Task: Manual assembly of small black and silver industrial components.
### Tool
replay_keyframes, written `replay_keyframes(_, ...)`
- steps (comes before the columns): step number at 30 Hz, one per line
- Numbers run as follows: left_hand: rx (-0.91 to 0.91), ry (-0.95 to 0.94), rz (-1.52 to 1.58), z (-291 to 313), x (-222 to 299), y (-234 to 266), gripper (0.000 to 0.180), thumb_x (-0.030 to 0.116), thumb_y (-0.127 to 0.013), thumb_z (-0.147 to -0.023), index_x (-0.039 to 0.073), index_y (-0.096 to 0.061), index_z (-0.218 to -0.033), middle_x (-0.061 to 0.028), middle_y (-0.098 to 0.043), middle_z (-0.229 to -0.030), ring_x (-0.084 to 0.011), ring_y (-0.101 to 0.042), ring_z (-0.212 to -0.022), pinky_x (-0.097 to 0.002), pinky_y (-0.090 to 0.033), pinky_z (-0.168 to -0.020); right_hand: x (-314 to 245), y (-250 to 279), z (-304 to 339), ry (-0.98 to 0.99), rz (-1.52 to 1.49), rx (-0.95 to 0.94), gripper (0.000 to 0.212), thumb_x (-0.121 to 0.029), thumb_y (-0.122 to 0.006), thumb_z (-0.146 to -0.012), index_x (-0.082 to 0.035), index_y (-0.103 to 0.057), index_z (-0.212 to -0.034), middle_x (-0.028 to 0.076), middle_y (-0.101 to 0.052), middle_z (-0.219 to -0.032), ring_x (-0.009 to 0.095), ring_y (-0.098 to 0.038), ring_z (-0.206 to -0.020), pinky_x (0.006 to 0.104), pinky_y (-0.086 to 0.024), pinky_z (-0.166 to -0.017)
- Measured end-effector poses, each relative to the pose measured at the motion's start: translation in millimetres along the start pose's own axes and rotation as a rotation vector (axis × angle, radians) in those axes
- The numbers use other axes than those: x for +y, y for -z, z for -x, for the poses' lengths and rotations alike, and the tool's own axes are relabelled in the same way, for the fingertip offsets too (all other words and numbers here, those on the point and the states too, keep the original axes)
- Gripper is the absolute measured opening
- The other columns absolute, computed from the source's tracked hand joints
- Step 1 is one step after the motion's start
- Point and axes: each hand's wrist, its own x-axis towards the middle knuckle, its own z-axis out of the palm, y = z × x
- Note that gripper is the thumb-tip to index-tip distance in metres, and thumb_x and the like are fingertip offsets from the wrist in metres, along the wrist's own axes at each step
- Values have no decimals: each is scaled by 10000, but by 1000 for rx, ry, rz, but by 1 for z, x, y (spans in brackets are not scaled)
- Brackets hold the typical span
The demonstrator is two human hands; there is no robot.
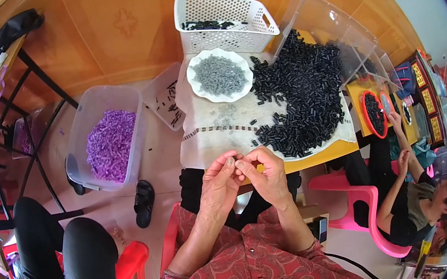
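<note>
My left hand (pixel 220 183) and my right hand (pixel 265 174) meet fingertip to fingertip over the table's near edge. Both are closed in a pinch around something small and dark, mostly hidden by the fingers. Just beyond them, on a pale cloth (pixel 202 148), spreads a big heap of short black tube-like pieces (pixel 303 94). A white scalloped plate (pixel 198 90) holds a mound of small clear-grey pieces (pixel 219 75). More of these small pieces lie scattered on the cloth below the plate.
A white perforated basket (pixel 221 40) with black pieces stands at the back, beside a tipped clear bin (pixel 325 11). On the floor at left, a clear tub (pixel 139 128) contains purple pieces (pixel 113 146). People sit on both sides; one at right reaches toward a red tray (pixel 367 119).
</note>
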Motion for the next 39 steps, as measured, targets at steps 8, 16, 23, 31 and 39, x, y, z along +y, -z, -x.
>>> replay_keyframes(8, 78, 48, -22, -5, 1, 11, 207, 67, -577, -928, 6, -606, -1124, -105, -634, -1019, -152, -620, -819, -269, -546, -727, 27, 31, -28, 84, 162, -4, 52, -35, -672, -840, -3, -637, -819, 41, -616, -750, 91, -588, -678, 228, -462, -610)
replay_keyframes(16, 106, 87, 32, -9, 1, 8, 197, 62, -578, -929, -5, -613, -1111, -132, -628, -1020, -172, -621, -835, -287, -556, -756, 97, 84, -92, 81, 775, 419, 52, -80, -654, -811, -51, -636, -850, 135, -613, -832, 334, -610, -791, 421, -479, -681)
replay_keyframes(23, 98, 83, 26, -12, 5, 12, 192, 57, -572, -930, -2, -624, -1106, -133, -632, -1030, -180, -617, -842, -288, -547, -746, 106, 84, -121, 4, 948, 364, 91, -91, -679, -797, -64, -653, -880, 121, -625, -866, 332, -621, -818, 424, -494, -704)
replay_keyframes(31, 79, 79, -5, -14, 5, 14, 198, 51, -561, -935, -2, -620, -1117, -139, -635, -1036, -181, -612, -854, -292, -545, -750, 109, 86, -124, -46, 908, 327, 121, -72, -670, -801, -38, -658, -916, 143, -634, -887, 331, -633, -811, 409, -501, -715)
replay_keyframes(39, 68, 69, 6, -13, 2, 13, 217, 72, -567, -940, 14, -609, -1145, -124, -633, -1045, -182, -627, -875, -299, -545, -788, 65, 57, -68, -302, -285, 155, 211, -86, -642, -894, 44, -650, -1060, 100, -678, -916, 112, -630, -711, 225, -512, -640)
